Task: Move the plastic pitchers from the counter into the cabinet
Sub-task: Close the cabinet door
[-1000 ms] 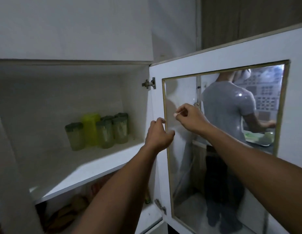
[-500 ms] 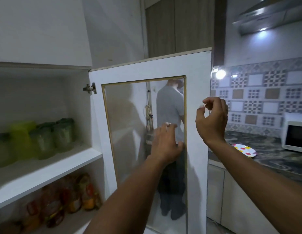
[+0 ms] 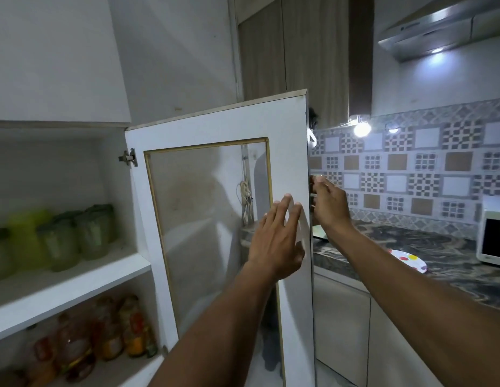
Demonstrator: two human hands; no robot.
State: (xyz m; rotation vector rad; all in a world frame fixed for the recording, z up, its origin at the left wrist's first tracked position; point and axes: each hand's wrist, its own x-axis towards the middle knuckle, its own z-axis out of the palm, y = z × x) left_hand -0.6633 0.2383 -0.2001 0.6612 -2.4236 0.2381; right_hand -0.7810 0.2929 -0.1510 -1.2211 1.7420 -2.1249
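Note:
Several translucent plastic pitchers with green lids point(image 3: 61, 241) and a yellow one point(image 3: 28, 241) stand together on the upper shelf point(image 3: 75, 283) of the open cabinet at the left. The cabinet door point(image 3: 215, 121), white with a glass panel, stands swung out in front of me. My left hand point(image 3: 276, 241) lies flat on the door's inner face near its free edge, fingers spread. My right hand point(image 3: 329, 205) reaches past that edge with its fingers curled onto the door's outer side, where a bit of metal handle shows.
Bottles with orange and red labels point(image 3: 103, 336) fill the lower shelf. To the right runs a dark marble counter point(image 3: 438, 247) with a spotted plate point(image 3: 410, 262) and a white microwave point(image 3: 494, 238). A range hood point(image 3: 438, 29) hangs above the tiled wall.
My view has turned right and the door now stands more edge-on. My left hand slid to the door's free edge. My right hand moved from the air onto the door's outer edge.

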